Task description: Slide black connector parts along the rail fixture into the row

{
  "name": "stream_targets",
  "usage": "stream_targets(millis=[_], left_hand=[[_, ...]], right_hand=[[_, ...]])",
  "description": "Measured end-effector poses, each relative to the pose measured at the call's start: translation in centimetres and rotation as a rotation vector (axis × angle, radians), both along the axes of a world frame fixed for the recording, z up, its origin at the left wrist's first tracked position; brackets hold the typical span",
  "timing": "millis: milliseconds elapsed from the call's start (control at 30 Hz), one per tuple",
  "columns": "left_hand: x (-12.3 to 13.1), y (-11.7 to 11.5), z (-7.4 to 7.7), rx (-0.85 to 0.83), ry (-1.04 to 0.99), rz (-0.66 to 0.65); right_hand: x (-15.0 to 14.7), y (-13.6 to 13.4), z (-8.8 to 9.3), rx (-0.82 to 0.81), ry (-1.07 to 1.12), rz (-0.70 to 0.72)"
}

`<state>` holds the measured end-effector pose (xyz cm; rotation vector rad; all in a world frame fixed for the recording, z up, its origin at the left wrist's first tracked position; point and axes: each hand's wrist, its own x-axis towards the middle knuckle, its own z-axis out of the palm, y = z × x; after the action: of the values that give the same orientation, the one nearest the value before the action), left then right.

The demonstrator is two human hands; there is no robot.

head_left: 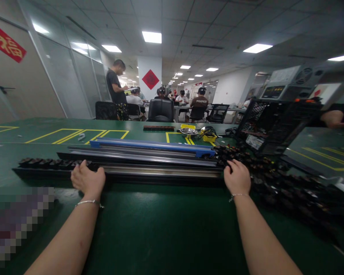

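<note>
A long black tray-like rail (163,172) with a shiny metal strip along its inside lies across the green table in front of me. Several small black parts (43,163) sit in a row in its left end. My left hand (88,178) is at the right end of that row, its fingers and thumb bent around one black part, partly hidden by the hand. My right hand (237,177) is at the rail's right end, beside a heap of small black parts (292,191). Its fingers are curled together, and what they hold is hidden.
Behind the rail lie another black rail (143,157) and a blue rail (149,145). Farther back are a metal bowl (188,131), a short dark strip (158,128) and yellow items (210,136). An open computer case (271,124) stands at right. A pixelated patch covers the lower left.
</note>
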<state>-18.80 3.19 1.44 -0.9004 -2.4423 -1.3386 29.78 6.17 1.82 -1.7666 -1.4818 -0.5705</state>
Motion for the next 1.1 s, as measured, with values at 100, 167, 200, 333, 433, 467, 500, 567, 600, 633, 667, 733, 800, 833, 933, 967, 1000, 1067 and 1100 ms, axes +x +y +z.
stream_targets(millis=[100,167,200,333,433,467,500,567,600,633,667,733,800,833,933,967,1000,1067,1100], left_hand=[[0.3,0.0,0.2,-0.041,-0.024,-0.003],[0.4,0.0,0.3,-0.067,-0.035,-0.004],[0.4,0.0,0.3,-0.073,-0.039,-0.004],[0.4,-0.1,0.5,-0.066,-0.034,0.006],[0.6,-0.1,0.7,-0.080,-0.029,0.017],[0.7,-0.1,0.8,-0.082,-0.032,0.024],[0.8,-0.2,0.8,-0.082,-0.038,0.032],[0.8,-0.2,0.9,-0.085,-0.053,0.052],[0.7,-0.2,0.9,-0.089,-0.061,0.063],[0.7,-0.2,1.0,-0.094,-0.067,0.071],[0.6,-0.2,1.0,-0.097,-0.071,0.076],[0.5,-0.1,0.9,-0.094,-0.072,0.072],[0.3,0.0,0.8,-0.081,-0.066,0.052],[0.3,0.0,0.7,-0.075,-0.064,0.041],[0.0,0.1,0.5,-0.058,-0.066,0.025],[-0.1,0.1,0.4,-0.055,-0.068,0.023],[-0.1,0.2,0.3,-0.053,-0.070,0.019],[-0.3,0.3,0.2,-0.055,-0.073,0.004],[-0.4,0.3,0.2,-0.059,-0.072,-0.006]], right_hand=[[-1.9,0.5,-0.5,-0.105,-0.039,0.159],[-2.3,0.6,-0.7,-0.225,-0.036,0.240],[-2.4,0.6,-0.7,-0.262,-0.025,0.265],[-2.3,0.4,-0.5,-0.298,0.018,0.280],[-2.4,0.3,-0.3,-0.305,0.024,0.261],[-2.4,0.3,-0.2,-0.309,0.020,0.255],[-2.5,0.2,-0.2,-0.312,0.016,0.250],[-2.5,0.2,-0.1,-0.321,0.008,0.246],[-2.5,0.2,-0.1,-0.324,0.006,0.244],[-2.5,0.2,-0.1,-0.327,0.005,0.243],[-2.5,0.2,-0.1,-0.329,0.004,0.243],[-2.5,0.2,-0.1,-0.330,-0.001,0.242],[-2.5,0.3,-0.2,-0.327,-0.007,0.240],[-2.5,0.3,-0.2,-0.325,-0.011,0.238],[-2.5,0.3,-0.2,-0.318,-0.014,0.230],[-2.6,0.3,-0.2,-0.317,-0.013,0.228],[-2.5,0.3,-0.3,-0.317,-0.012,0.226],[-2.5,0.3,-0.3,-0.318,-0.006,0.225],[-2.5,0.3,-0.3,-0.319,-0.002,0.225]])
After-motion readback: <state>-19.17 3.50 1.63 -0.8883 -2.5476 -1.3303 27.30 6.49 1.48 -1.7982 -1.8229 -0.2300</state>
